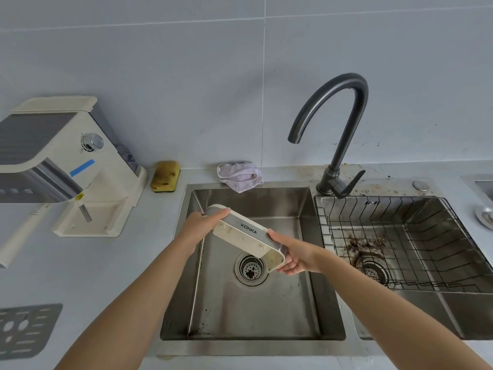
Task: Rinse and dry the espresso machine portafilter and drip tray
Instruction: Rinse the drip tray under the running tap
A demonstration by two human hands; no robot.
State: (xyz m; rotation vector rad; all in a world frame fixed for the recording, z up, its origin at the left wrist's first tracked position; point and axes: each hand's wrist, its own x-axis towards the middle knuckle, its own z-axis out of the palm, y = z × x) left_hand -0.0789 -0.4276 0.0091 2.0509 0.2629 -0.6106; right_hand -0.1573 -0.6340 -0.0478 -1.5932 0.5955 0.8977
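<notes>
The cream drip tray with a silver KONKA front is held tilted over the left sink basin, its right end lower, above the drain. My left hand grips its upper left end. My right hand grips its lower right end from below. The grey slotted tray grate lies flat on the counter at the lower left. The portafilter's cream handle sticks out from under the espresso machine at the left. No water runs from the dark faucet.
A yellow sponge and a pale crumpled cloth lie behind the sink. The right basin holds a wire rack and coffee grounds near its drain. A metal plug sits at the far right.
</notes>
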